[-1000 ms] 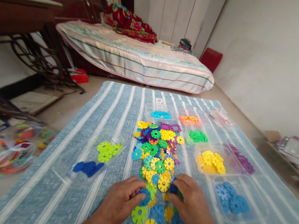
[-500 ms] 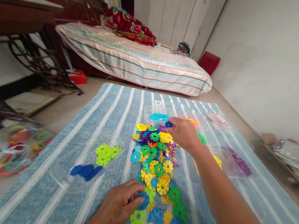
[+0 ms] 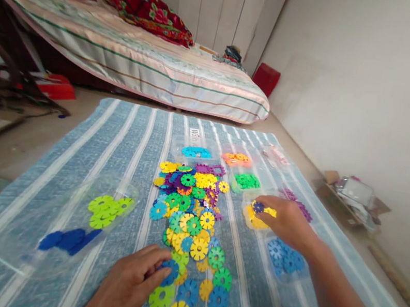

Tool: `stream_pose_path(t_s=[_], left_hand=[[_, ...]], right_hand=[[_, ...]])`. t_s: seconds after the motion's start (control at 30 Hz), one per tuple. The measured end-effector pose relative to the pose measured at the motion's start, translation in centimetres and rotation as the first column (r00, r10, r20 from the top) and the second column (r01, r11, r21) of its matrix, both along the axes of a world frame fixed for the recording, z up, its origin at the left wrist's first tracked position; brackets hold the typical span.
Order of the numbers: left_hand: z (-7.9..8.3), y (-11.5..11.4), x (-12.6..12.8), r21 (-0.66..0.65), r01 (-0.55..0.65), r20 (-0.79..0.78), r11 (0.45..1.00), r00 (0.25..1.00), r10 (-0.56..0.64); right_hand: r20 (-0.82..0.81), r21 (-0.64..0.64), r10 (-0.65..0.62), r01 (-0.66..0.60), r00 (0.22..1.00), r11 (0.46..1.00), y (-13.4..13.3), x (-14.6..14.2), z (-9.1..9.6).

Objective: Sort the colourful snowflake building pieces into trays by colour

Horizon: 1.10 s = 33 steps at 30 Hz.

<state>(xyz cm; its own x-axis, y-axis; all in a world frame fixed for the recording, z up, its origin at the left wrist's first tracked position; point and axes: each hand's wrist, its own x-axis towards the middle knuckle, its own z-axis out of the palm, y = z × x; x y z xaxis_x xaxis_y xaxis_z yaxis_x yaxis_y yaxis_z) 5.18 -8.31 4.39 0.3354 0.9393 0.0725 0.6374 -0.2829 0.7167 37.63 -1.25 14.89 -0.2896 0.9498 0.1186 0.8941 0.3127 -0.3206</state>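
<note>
Had a blue disc pinched in the left hand, at the near left side of a multicolored heap, right beside a lime disc. Also pinched a dark blue disc with the right hand, over a clear tub of yellow discs off to the right, but couldn't tell if touching them or hovering. Had the heap running near to far on a striped cloth. Saw lime pieces and navy pieces in clear plastic on the left. Found sky-blue pieces and orange pieces at the far end, green pieces, purple pieces and mid-blue pieces toward the right. Also spotted a bed past the far edge.
</note>
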Motion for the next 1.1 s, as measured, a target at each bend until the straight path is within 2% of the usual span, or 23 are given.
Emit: stream_pose_path(t_s=[0.27, 0.57, 0.87, 1.0, 1.1], left_hand=[[-0.3, 0.2, -0.2, 0.023, -0.011, -0.015, 1.0, 1.0, 0.012], [-0.3, 0.3, -0.1, 0.042, -0.019, -0.012, 0.999, 1.0, 0.02], [0.0, 0.1, 0.1, 0.001, -0.01, -0.011, 1.0, 1.0, 0.01], [0.2, -0.4, 0.3, -0.009, -0.049, 0.043, 0.999, 0.998, 0.049], [0.7, -0.8, 0.5, -0.011, -0.102, 0.135, 0.995, 0.985, 0.103]], right_hand=[[0.002, 0.027, -0.038, 0.038, 0.999, 0.999, -2.6, 2.0, -0.9], [-0.156, -0.083, -0.078, 0.065, 0.985, 0.994, -3.7, 2.1, -1.5], [-0.279, -0.089, -0.034, 0.009, 0.96, 0.996, -4.8, -0.6, -2.4], [-0.284, -0.102, 0.038, -0.069, 0.958, 0.992, -5.4, -3.3, -3.4], [-0.297, -0.071, 0.149, -0.177, 0.943, 0.982, -6.2, -6.4, -4.1]])
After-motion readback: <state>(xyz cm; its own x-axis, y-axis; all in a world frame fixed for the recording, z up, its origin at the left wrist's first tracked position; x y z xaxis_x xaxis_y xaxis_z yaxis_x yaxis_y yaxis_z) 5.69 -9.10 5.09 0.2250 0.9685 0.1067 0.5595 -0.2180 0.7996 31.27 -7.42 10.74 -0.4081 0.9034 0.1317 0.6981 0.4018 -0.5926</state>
